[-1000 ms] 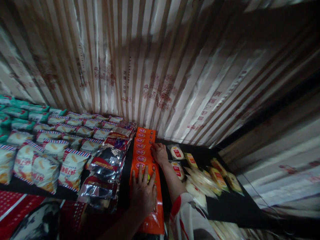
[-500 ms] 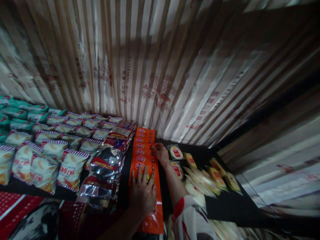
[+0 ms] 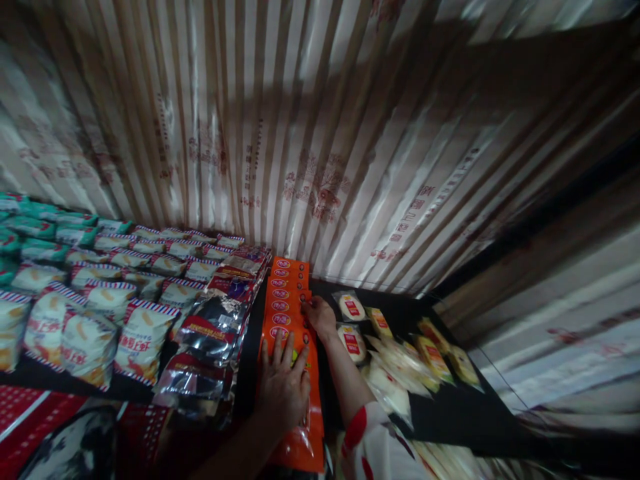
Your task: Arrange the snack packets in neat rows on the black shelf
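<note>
A row of overlapping orange snack packets [image 3: 287, 293] runs from the striped wall toward me on a dark shelf [image 3: 450, 413]. My left hand [image 3: 283, 387] lies flat on the nearest orange packet with its fingers stretched out. My right hand [image 3: 319, 316] rests at the right edge of the row, farther back, fingers curled against the packets; what they grip is not clear. A white and red sleeve [image 3: 373, 440] covers my right forearm.
Silver and red foil bags [image 3: 213, 330] lie left of the orange row. White bags with red and blue edges [image 3: 100, 300] and green bags [image 3: 35, 227] fill the left. Clear packets with red and yellow labels [image 3: 395, 347] lie on the right. A striped sheet wall [image 3: 320, 133] stands behind.
My right hand has drawn back toward me along the right edge of the orange row. My left hand has shifted slightly, still flat on the near packet.
</note>
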{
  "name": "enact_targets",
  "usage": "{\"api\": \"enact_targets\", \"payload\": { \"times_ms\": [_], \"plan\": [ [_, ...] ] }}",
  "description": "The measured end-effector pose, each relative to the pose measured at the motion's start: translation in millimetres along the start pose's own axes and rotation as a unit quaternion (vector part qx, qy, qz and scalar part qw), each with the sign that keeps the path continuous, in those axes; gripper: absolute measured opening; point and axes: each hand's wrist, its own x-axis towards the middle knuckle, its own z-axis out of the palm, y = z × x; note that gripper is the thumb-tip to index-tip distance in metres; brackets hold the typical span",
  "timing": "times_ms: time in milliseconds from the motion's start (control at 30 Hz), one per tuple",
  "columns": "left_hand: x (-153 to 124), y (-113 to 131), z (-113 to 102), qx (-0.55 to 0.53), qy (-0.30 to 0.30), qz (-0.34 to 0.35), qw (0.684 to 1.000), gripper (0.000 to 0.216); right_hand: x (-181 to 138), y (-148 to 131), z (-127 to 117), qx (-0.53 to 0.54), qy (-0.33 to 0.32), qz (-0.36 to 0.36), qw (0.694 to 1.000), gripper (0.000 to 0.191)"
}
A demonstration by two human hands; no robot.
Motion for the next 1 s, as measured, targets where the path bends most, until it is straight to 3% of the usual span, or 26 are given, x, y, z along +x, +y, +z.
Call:
{"api": "enact_targets", "payload": {
  "times_ms": [133, 367, 700, 1000],
  "plan": [
    [0.4, -1.6, -3.3, -0.008, -0.003, -0.002, 1.000, 0.045, -2.5, -2.4, -0.2, -0.032, -0.002, 0.009, 0.999, 0.021],
    [-2.1, -0.9, 3.7, -0.025, 0.045, -0.010, 0.999, 0.040, -4.7, -4.1, 0.1, -0.030, 0.011, 0.019, 0.999, 0.030],
    [-1.4, -1.4, -5.8, -0.003, 0.023, 0.008, 1.000, 0.042, -0.2, -6.1, -1.4, 0.007, 0.007, 0.051, 0.999, 0.033],
    [-2.9, -2.7, -1.7, -0.011, 0.019, 0.006, 1.000, 0.044, -4.4, -6.3, 0.6, 0.002, 0.011, 0.055, 0.998, 0.033]
  ]
}}
